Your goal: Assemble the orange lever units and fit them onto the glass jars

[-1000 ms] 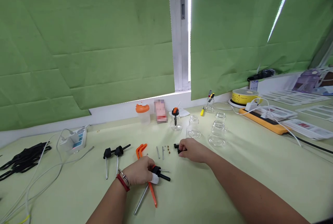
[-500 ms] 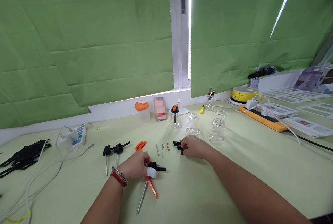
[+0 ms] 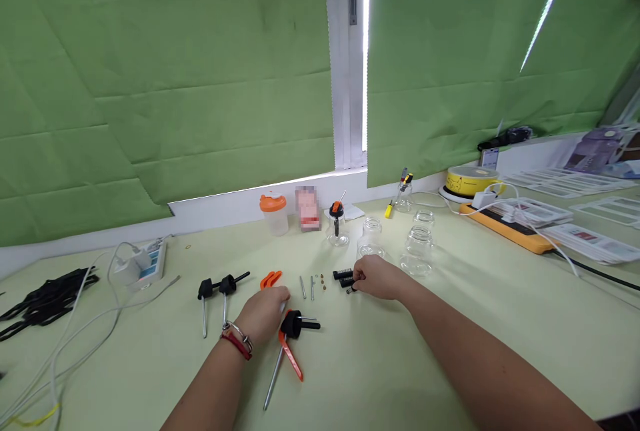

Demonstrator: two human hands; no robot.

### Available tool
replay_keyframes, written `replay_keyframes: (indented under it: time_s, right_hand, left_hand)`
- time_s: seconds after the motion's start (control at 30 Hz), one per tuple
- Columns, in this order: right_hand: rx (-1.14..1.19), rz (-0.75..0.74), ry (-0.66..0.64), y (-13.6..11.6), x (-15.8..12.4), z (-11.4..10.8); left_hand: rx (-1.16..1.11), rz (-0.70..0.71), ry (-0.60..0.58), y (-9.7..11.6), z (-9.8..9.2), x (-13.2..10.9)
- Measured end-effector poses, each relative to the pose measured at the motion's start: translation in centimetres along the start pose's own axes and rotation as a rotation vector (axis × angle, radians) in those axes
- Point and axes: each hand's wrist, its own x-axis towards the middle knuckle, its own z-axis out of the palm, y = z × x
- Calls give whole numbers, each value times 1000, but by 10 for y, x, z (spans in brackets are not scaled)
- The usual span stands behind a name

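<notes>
My left hand [image 3: 263,314] lies on the pale green table [image 3: 380,364], fingers loosely bent and apart, holding nothing. Just right of it lies a black pump head [image 3: 293,324] with an orange lever [image 3: 291,361] and a metal tube [image 3: 274,384]. My right hand [image 3: 377,277] reaches further out, fingertips pinched on a small black ribbed part [image 3: 344,277]. Between the hands lie two metal pins [image 3: 303,287], some tiny brass pieces [image 3: 323,279] and loose orange levers [image 3: 271,279].
Two more black pump heads on metal tubes [image 3: 215,289] lie at the left. Beyond my right hand stand three empty glass jars [image 3: 419,244], a jar with a pump [image 3: 337,231] and an orange-lidded container [image 3: 274,214]. A power strip [image 3: 143,264] and cables sit left.
My left hand has let go of the black pump head and slid a little left and forward. My right hand has stayed pinched on the small black part, shifting slightly further out.
</notes>
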Motion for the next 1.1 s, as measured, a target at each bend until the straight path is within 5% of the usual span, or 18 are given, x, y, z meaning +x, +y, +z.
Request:
replay_keyframes:
  time_s: [1.1]
  right_hand:
    - [188,18,-1,26,11,-6]
  left_hand:
    - [146,0,-22,2,-1,-1]
